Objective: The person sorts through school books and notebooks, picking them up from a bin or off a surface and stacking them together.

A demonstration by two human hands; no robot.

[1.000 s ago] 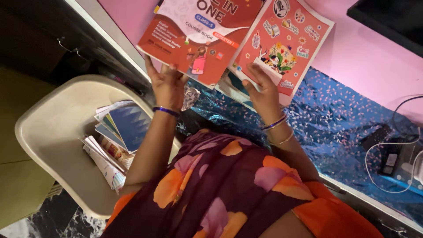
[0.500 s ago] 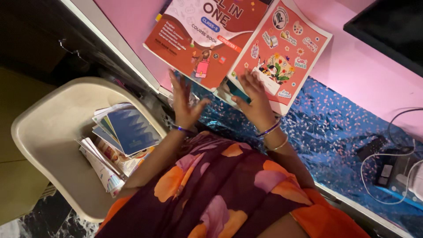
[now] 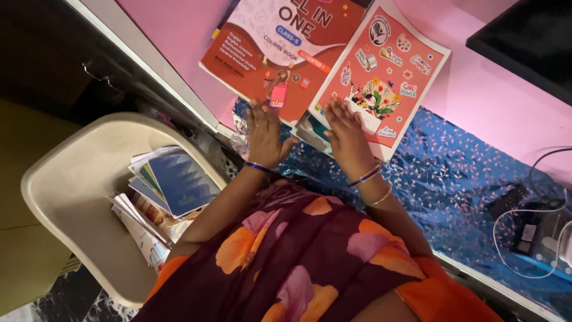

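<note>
A large red-and-white course book lies on the pink tabletop. Beside it, partly on a blue glittery cloth, is an orange-pink book with a flower picture. My left hand is flat, fingers together, at the red book's lower edge and grips nothing. My right hand rests with spread fingers on the lower corner of the orange-pink book. Between the two hands, the edges of more books show under that corner. Both wrists wear bangles.
A cream plastic chair at the left carries a loose stack of books and booklets. A dark screen sits at the top right. A black adapter with white cables lies on the cloth at the right. My floral garment fills the bottom.
Both hands have slid down from the book covers to their lower edges. My left hand has moved right, closer to my right hand. The view has shifted a little.
</note>
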